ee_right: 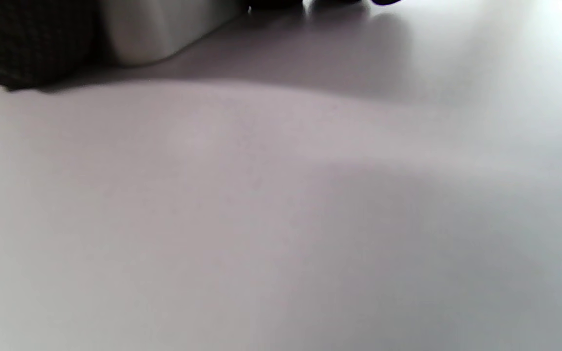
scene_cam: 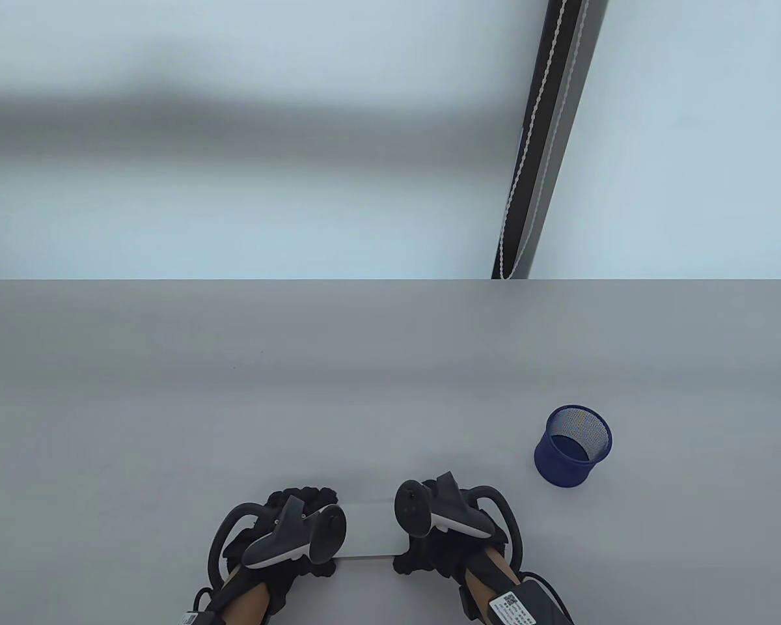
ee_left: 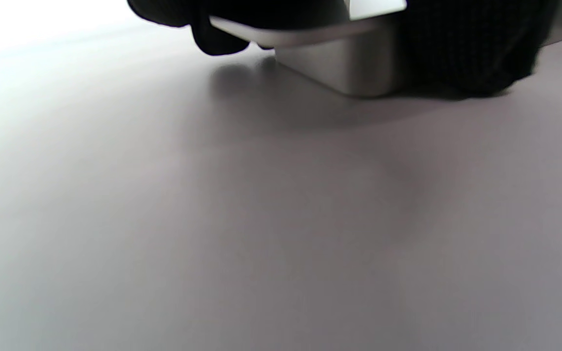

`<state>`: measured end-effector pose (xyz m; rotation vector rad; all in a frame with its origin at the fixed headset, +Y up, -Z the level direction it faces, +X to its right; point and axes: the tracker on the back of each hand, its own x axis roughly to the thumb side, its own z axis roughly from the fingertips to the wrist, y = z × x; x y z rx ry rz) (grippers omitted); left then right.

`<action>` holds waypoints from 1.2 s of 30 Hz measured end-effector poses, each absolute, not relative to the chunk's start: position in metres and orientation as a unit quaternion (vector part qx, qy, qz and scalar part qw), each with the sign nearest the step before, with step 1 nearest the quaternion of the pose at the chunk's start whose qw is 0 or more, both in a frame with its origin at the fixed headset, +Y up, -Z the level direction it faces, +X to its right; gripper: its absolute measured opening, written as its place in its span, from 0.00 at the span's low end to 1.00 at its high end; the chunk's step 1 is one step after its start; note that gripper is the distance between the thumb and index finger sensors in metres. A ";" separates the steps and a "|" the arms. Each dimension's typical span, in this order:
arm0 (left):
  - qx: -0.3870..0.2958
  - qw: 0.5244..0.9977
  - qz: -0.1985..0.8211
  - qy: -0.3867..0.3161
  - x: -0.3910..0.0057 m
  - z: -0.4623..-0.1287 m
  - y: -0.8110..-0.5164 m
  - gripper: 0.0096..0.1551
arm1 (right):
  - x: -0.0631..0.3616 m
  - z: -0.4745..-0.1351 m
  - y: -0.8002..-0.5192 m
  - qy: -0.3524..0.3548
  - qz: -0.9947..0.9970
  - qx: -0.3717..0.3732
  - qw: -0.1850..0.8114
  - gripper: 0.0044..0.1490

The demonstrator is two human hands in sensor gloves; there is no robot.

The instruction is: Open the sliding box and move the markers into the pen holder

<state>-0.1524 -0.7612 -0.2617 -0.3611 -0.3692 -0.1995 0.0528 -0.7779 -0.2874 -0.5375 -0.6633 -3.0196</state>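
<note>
A pale sliding box (scene_cam: 368,528) lies flat near the table's front edge, lid shut, and no markers show. My left hand (scene_cam: 315,527) grips its left end. In the left wrist view the fingers (ee_left: 222,41) curl over the lid and the thumb (ee_left: 466,53) presses the near side of the box (ee_left: 354,68). My right hand (scene_cam: 420,530) holds the right end. The right wrist view shows a box corner (ee_right: 164,29) beside the gloved thumb (ee_right: 22,44). The blue mesh pen holder (scene_cam: 573,446) stands upright, to the right of and beyond my right hand.
The grey table (scene_cam: 234,403) ends at a far edge against a pale wall. A dark post with a twisted white cord (scene_cam: 547,137) rises behind the table at the right. Bare tabletop surrounds the box on the left and ahead.
</note>
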 end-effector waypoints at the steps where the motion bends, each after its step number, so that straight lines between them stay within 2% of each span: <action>1: -0.178 0.962 -0.098 -0.183 -0.152 -0.262 -0.761 0.48 | 0.053 -0.287 -0.778 -0.212 -0.962 -0.170 0.002 0.54; 5: -0.177 0.962 -0.098 -0.183 -0.153 -0.261 -0.762 0.48 | 0.054 -0.287 -0.778 -0.212 -0.963 -0.168 0.006 0.55; 6: -0.177 0.962 -0.098 -0.184 -0.153 -0.261 -0.762 0.48 | 0.055 -0.287 -0.778 -0.213 -0.963 -0.167 0.006 0.50; 13: -0.176 0.962 -0.098 -0.184 -0.164 -0.261 -0.762 0.50 | 0.059 -0.287 -0.778 -0.215 -0.963 -0.165 0.009 0.52; 36: -0.203 0.954 -0.140 -0.170 -0.176 -0.262 -0.758 0.52 | 0.071 -0.284 -0.776 -0.219 -0.963 -0.154 0.032 0.49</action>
